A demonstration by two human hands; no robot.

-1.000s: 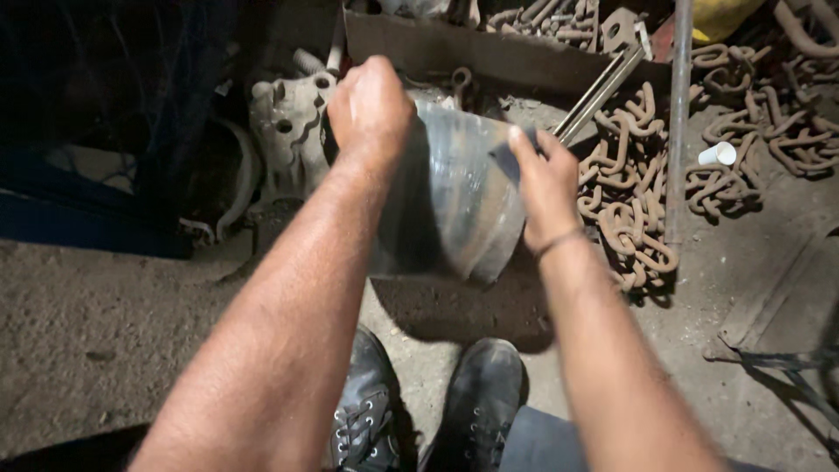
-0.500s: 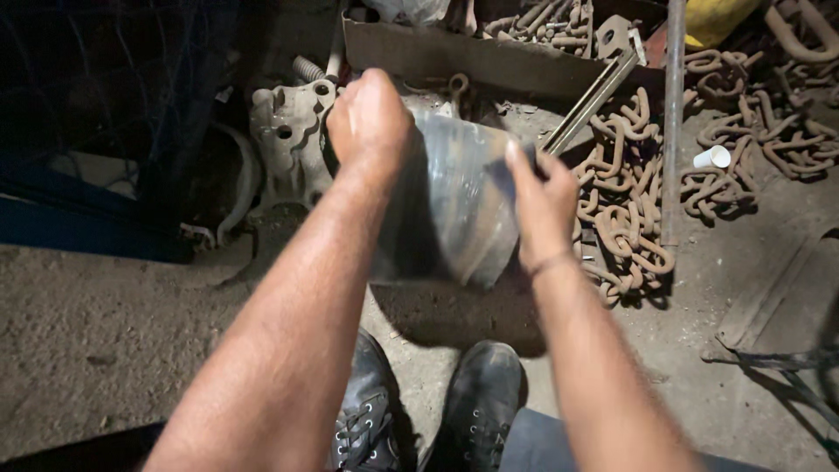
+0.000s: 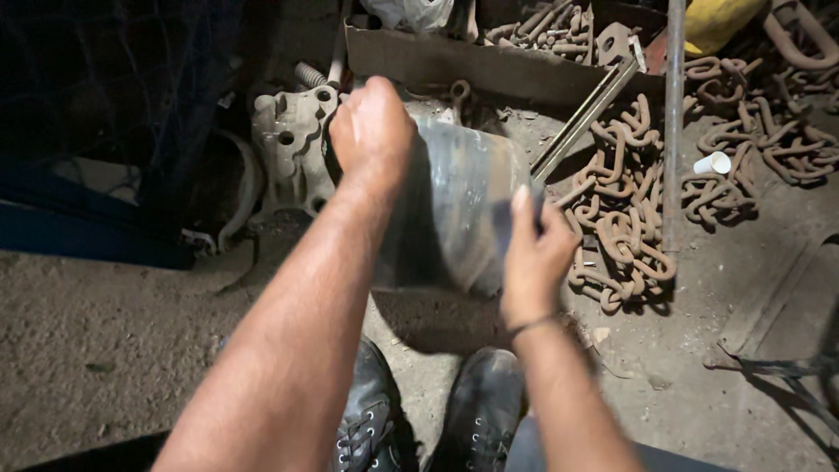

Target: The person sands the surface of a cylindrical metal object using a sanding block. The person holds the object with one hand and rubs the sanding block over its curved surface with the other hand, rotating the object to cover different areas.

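While I look straight down from the head camera, both of my bare hands hold one large grey metal cylinder (image 3: 450, 210), a short length of heavy pipe or sleeve, lifted clear of the concrete floor (image 3: 114, 350) at about knee height above my black laced boots (image 3: 428, 415).

My left hand (image 3: 371, 131) is a closed fist on the cylinder's far upper rim. Its grip is tight there, seemingly to carry the weight from above.

My right hand (image 3: 533, 253) lies flat against the near right side. The fingers point up along the curved wall and the thumb is tucked under the lower edge. That grip is wide and pressing, not wrapped, which I judge steadies the smooth surface and stops it rolling. With one hand high and one low, the cylinder hangs tilted.

Its shadow falls on the floor directly beneath, just ahead of the boots.

Behind the cylinder on the left lies a pale cast metal part with round holes (image 3: 288, 144). To the right, a heap of rusty heavy chain (image 3: 620, 227) spreads over the floor, with a thin upright steel rod (image 3: 673, 122) crossing it and a small white cup (image 3: 712, 163) beside it. A shallow tray of rusty bolts (image 3: 542, 35) sits at the top edge.
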